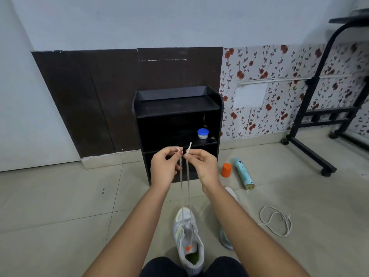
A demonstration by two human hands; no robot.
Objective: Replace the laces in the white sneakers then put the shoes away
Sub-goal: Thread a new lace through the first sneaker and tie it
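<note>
Pinching lace (pixel 184 182) ends: left hand (pixel 164 166), right hand (pixel 201 165), raised above white sneaker (pixel 187 234).

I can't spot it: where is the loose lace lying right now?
In the head view the loose lace lies looped on the floor at the person's right, beyond the white sneaker and nearer than the spray can.

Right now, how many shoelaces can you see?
2. The threaded lace runs up from the sneaker, its ends pinched by the left hand and right hand. The loose lace lies on the floor, to the right. Others may hide behind the arms.
</note>
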